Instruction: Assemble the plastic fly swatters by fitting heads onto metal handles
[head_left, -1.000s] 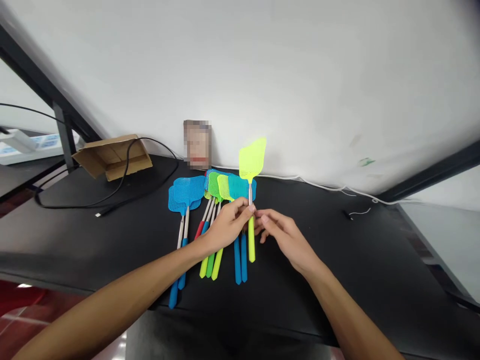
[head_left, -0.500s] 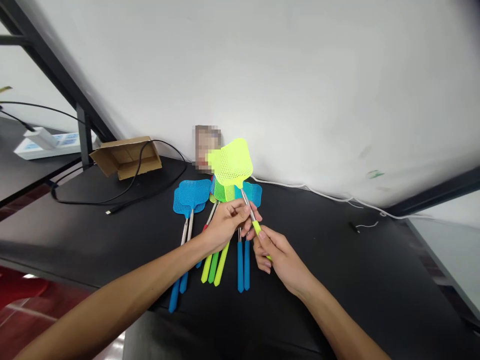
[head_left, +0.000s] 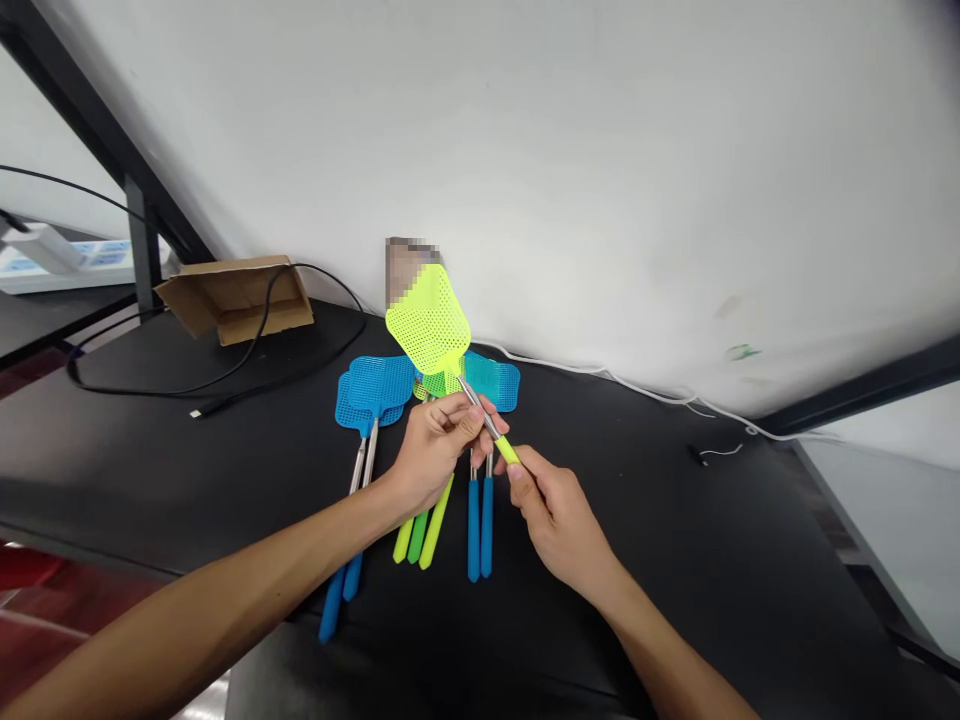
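A yellow fly swatter is held up over the table, its mesh head tilted to the upper left. My left hand pinches its metal shaft just below the head. Around its yellow grip my right hand is closed, hiding the handle's lower end. Beneath my hands lie more swatters: two blue ones to the left, green and yellow handles in the middle, and blue handles near teal-blue heads to the right. My left hand covers parts of their shafts.
An open cardboard box and a black cable are at the back left of the black table. A white cable runs along the wall. A power strip lies beyond the metal frame at far left.
The yellow swatter's head has tilted further left and lower, and my hands have turned with it. Both hands keep their hold. The camera view has shifted slightly.
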